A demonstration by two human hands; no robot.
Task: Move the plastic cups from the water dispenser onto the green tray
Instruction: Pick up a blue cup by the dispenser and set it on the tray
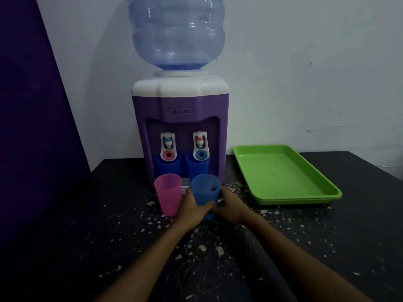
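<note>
A purple and white water dispenser (181,131) stands at the back of the dark table. Two blue cups (168,167) (197,168) sit under its taps. In front of it a pink cup (168,194) stands upright on the table. Beside the pink cup is a translucent blue cup (206,188), and both my hands wrap its lower half: my left hand (193,209) from the left, my right hand (231,204) from the right. The green tray (283,175) lies empty to the right of the dispenser.
A large clear-blue water bottle (177,32) tops the dispenser. The black table (239,247) is flecked with white paint chips. A purple panel (32,127) stands at the left, a white wall behind.
</note>
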